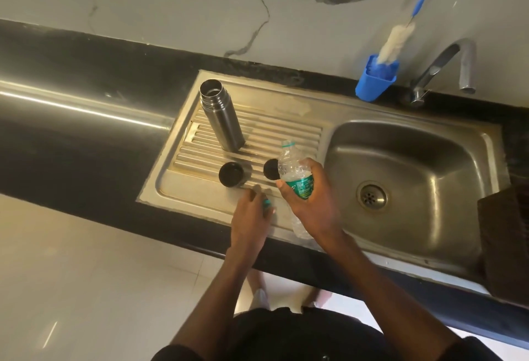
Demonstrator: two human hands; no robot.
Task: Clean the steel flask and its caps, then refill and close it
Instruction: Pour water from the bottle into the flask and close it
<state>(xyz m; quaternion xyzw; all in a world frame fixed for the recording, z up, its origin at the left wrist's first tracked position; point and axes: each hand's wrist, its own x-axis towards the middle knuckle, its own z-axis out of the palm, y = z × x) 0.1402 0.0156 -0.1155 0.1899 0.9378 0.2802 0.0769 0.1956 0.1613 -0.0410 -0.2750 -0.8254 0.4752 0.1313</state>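
Note:
The steel flask (221, 114) stands upright and uncapped on the ribbed drainboard (286, 129). Its two black caps lie in front of it: a cup-like one (231, 174) and a flatter one (270, 169), partly hidden behind a clear plastic water bottle (293, 173) with a green label. My right hand (310, 203) grips that bottle by its middle, its mouth open and pointing up. My left hand (250, 219) holds the bottle's small teal cap (266, 203) at the fingertips, just above the drainboard's front part.
The steel sink basin (400, 177) with its drain lies to the right, and a tap (446, 71) stands behind it. A blue holder (375, 80) with a bottle brush stands at the wall. A dark scrub pad (503, 234) lies at the sink's right edge. Black counter stretches left.

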